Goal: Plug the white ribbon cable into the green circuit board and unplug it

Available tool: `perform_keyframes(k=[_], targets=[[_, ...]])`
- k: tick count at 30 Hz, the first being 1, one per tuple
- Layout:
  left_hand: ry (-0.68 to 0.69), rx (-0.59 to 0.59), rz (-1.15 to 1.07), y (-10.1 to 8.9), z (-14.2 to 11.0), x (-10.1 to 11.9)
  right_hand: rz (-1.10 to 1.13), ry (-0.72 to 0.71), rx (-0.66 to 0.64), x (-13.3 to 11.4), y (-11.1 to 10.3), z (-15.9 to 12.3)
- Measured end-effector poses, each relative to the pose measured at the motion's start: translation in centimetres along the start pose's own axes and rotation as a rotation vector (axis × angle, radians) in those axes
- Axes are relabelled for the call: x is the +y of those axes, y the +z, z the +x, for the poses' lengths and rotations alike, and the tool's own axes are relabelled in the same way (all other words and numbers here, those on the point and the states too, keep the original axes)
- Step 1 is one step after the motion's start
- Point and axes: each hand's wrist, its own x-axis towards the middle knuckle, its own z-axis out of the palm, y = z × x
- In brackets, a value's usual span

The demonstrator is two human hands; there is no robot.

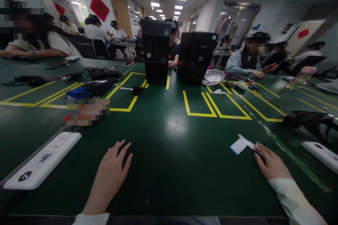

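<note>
My left hand (112, 168) rests palm down on the green table (182, 168), its fingers apart and nothing in them. At the right, my right hand (273, 162) has its fingertips closed on one end of a white flat ribbon cable (239, 146). The cable is folded over itself, and a blue strip marks its near end. Part of it is hidden under the fingers. Left of my left hand lies a long white device (49, 156) with a dark round lens-like spot.
Two black computer towers (157, 52) stand at the back centre, with a white basket (214, 77) beside the right one. Yellow tape (202, 115) marks rectangles. Cables and a blue item (77, 92) lie at left. Another white device (322, 154) sits far right. Several people sit around.
</note>
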Motion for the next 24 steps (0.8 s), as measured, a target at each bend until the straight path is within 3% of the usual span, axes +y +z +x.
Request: perform_keyframes(k=[4,11,17,24], targets=[[0.0,0.001,-0.005,0.0,0.0,0.0,0.061,-0.202,0.075,-5.8,-0.8,-0.3],[-0.005,-0.015,-0.007,0.3,0.0,-0.3,0.235,-0.548,0.047,-16.9,-2.6,0.5],[0.0,0.01,0.008,0.3,-0.1,-0.1,0.34,-0.709,-0.079,-22.3,-3.2,2.1],[-0.008,0.052,0.001,0.6,-0.1,-0.1,0.479,-0.868,-0.127,-27.6,-2.0,5.7]])
